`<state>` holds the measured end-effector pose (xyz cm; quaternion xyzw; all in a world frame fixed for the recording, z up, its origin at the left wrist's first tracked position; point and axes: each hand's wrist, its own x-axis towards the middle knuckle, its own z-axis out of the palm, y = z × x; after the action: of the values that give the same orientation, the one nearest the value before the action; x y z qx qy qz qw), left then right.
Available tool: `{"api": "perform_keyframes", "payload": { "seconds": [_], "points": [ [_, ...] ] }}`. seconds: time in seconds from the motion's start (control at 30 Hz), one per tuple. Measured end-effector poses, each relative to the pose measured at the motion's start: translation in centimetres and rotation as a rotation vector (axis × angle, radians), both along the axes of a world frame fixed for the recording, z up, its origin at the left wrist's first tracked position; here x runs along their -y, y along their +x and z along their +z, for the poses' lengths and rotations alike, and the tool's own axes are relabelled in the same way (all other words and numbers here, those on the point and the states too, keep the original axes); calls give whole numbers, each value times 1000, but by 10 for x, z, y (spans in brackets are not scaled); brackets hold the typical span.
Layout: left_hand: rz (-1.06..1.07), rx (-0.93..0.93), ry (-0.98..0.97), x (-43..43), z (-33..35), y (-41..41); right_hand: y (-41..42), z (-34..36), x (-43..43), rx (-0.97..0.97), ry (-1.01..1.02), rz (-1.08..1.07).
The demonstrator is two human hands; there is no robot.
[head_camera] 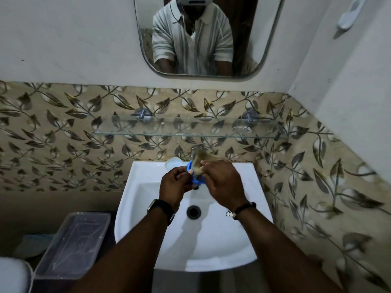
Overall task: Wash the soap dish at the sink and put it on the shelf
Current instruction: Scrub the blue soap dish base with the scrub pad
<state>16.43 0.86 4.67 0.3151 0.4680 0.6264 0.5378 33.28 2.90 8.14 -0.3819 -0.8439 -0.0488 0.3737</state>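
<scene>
Left hand gripping the blue soap dish, right hand pinching a tan cloth against it, both over the white sink's far end below the tap, glass shelf on leaf-patterned tiles beyond, forearms converging.

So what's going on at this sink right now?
A person is washing a blue dish over the sink. The left hand holds the dish, and the right hand rubs a tan scrubber against it, just in front of the tap. The scrubber is blurred, so I can't tell exactly what it is. The dish is not yet on the glass shelf above.
</scene>
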Motion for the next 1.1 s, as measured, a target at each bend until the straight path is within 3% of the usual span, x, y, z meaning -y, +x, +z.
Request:
{"api": "perform_keyframes", "payload": {
  "seconds": [0.23, 0.4, 0.6, 0.7, 0.8, 0.93, 1.1],
  "points": [
    [-34, 72, -9, 16, 2, -8, -21, 2, 18, 8, -116, 55],
    [-18, 24, 52, 26, 9, -10, -22, 10, 17, 297, -74, -149],
    [15, 28, 48, 32, 7, -6, -22, 12, 16, 215, -112, -422],
    [-20, 48, 71, 32, 11, -9, -34, 15, 20, 131, -236, -368],
    [-45, 60, 82, 31, 15, -16, -42, 15, 28, 103, -255, -183],
    [-9, 67, 72, 32, 15, -20, -36, 29, 23, 211, -162, -75],
    [16, 49, 86, 29, 19, -31, -17, 34, 11, 368, -17, -355]
  ]
}}
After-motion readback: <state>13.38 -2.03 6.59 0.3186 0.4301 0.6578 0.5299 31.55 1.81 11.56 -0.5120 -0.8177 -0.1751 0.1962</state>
